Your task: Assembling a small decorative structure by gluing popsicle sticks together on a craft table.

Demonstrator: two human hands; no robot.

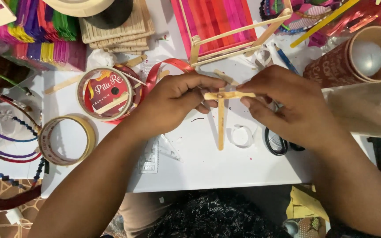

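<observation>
Two plain wooden craft sticks [221, 121] are crossed into a T shape above the white table [199, 163]. My left hand [173, 103] pinches the left end of the short horizontal stick. My right hand [283, 105] pinches its right end, thumb and fingers closed on it. The long stick hangs down from the crossing toward me, its lower end near the table.
A red ribbon spool [106, 93] and a tape roll [65, 140] lie at the left. Stacks of coloured sticks [40, 31] and plain sticks [120, 31] sit at the back. A pink-slatted wooden frame [225, 26], a brown paper cup [358, 57], scissors [278, 143] and a small white tape ring [242, 135] are nearby.
</observation>
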